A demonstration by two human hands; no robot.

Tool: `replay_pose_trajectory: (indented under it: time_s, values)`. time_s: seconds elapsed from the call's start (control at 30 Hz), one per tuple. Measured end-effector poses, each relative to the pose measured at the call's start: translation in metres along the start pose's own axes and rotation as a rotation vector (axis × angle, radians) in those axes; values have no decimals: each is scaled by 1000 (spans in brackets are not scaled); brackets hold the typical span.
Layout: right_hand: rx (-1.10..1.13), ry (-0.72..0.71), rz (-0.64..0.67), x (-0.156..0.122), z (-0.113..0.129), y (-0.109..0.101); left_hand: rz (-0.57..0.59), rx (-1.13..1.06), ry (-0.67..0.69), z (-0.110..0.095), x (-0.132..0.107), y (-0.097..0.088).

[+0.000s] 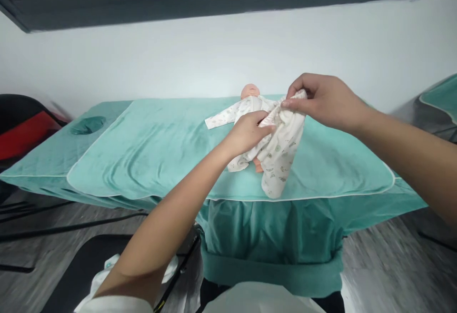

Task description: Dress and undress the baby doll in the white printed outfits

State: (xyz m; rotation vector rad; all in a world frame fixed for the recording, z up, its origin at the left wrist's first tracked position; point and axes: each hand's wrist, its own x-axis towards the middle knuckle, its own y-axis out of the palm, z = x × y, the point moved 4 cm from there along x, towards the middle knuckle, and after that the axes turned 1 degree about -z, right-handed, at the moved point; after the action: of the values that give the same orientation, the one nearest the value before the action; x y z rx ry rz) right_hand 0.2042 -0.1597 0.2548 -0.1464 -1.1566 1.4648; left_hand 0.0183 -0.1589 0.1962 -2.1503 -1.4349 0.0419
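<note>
A baby doll (250, 90) lies on its back on the green-covered bed, its head toward the wall. It wears a white printed baby top (225, 115) with one sleeve stretched out to the left. Above the doll's lower body I hold white printed baby pants (282, 156) by the gathered waistband, one leg hanging toward the bed's front edge. My left hand (248, 134) pinches the waistband's near left side. At its far right side, my right hand (323, 101) grips it between thumb and fingers. A bit of the doll's leg (257, 164) shows below; the rest is covered.
The bed (143, 132) has a green sheet and a face hole (88, 125) at its left end. Behind it runs a white wall (178, 56) below a dark window frame. A black chair (82, 270) with white cloth on it stands at the front left.
</note>
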Motion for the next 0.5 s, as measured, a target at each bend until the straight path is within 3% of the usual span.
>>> replay_pose_trajectory:
  time_s: [0.17, 0.3, 0.4, 0.5]
  values:
    - [29, -113, 229, -5, -5, 16, -74, -220, 74, -6, 3, -13]
    - [296, 33, 113, 1, -1, 17, -76, -423, -12, -5, 5, -11]
    - [538, 229, 16, 5, -5, 21, 103, -481, -54, -9, 2, -3]
    - [705, 327, -45, 4, -9, 29, 286, -474, -110, -7, -1, 2]
